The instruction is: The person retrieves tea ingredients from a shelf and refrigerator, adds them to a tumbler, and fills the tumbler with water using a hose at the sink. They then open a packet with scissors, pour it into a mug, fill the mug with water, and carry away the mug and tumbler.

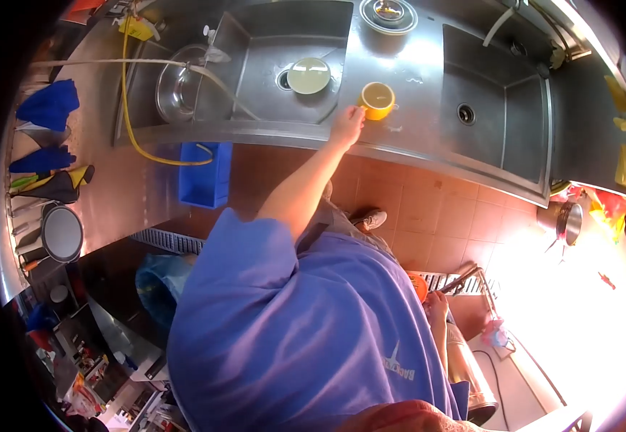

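Note:
On the steel strip between the two sinks, my left hand (pixel 349 127) reaches out with its fingers closed at the near left side of a yellow mug (pixel 378 101). The mug looks upright, its pale inside facing me. A pale green bowl (pixel 308 75) lies in the left sink beside the drain. Low at my right side, my right hand (pixel 437 305) has curled fingers next to a round orange object (pixel 419 286). My shirt hides part of that object, so its kind is unclear.
Stacked plates (pixel 388 14) stand behind the mug. A steel bowl (pixel 180 85) sits left of the left sink (pixel 284 21); a yellow hose (pixel 127 108) hangs there. The right sink (pixel 496 93) has a drain. A blue bin (pixel 205 175) hangs below the counter edge. A metal cylinder (pixel 469 367) stands at my right.

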Tool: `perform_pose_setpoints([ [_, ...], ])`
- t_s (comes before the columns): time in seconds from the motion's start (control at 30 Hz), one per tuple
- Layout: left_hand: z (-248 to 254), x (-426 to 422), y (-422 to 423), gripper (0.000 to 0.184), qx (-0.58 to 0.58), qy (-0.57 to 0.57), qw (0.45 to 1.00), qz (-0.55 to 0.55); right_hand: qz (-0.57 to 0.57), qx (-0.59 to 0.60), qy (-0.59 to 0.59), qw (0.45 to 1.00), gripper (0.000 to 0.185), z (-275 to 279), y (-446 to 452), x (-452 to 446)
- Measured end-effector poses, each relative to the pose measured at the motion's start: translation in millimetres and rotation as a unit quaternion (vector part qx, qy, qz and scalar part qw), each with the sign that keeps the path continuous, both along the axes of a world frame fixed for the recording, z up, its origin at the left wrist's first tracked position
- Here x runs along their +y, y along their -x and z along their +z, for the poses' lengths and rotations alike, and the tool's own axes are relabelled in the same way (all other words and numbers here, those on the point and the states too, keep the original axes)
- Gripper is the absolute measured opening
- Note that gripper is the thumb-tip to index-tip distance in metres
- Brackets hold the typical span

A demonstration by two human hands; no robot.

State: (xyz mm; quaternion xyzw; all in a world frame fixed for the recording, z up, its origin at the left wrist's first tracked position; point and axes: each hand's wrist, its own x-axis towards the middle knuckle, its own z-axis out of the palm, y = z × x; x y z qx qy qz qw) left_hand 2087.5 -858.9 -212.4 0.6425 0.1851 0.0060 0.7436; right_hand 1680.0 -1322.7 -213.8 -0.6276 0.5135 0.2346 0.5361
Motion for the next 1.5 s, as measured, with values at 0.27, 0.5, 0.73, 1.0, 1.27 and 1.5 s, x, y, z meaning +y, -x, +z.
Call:
perform_pose_setpoints([
  [0.27, 50.6, 128.9, -4.2, 0.028, -0.045, -0.4, 0.915, 0.023, 0.175, -0.18, 0.08, 0.965, 0.028, 28.1, -136.0, 115.4],
  [0.5, 49.5, 198.2, -7.3, 0.027, -0.083, -0.462, 0.881, 0.067, 0.309, -0.371, 0.06, 0.874, 0.025, 78.6, -336.6, 292.5],
  [0.73, 61.7, 218.5, 5.9, 0.023, 0.006, -0.101, 0.992, 0.081, 0.358, -0.495, -0.002, 0.792, 0.045, 98.8, -463.0, 498.3],
  [1.0, 63.5, 215.4, 13.0, 0.024, 0.024, 0.021, 0.989, 0.146, 0.375, -0.502, 0.0, 0.779, 0.047, 103.7, -425.7, 555.7],
  [1.27, 48.9, 228.8, 8.5, 0.026, 0.041, 0.014, 0.986, 0.158, 0.462, -0.472, -0.008, 0.751, 0.048, 107.3, -412.3, 563.2],
  [1.5, 33.3, 272.5, 7.9, 0.032, 0.056, -0.18, 0.968, 0.166, 0.46, -0.417, 0.074, 0.781, 0.046, 119.7, -382.8, 462.0],
])
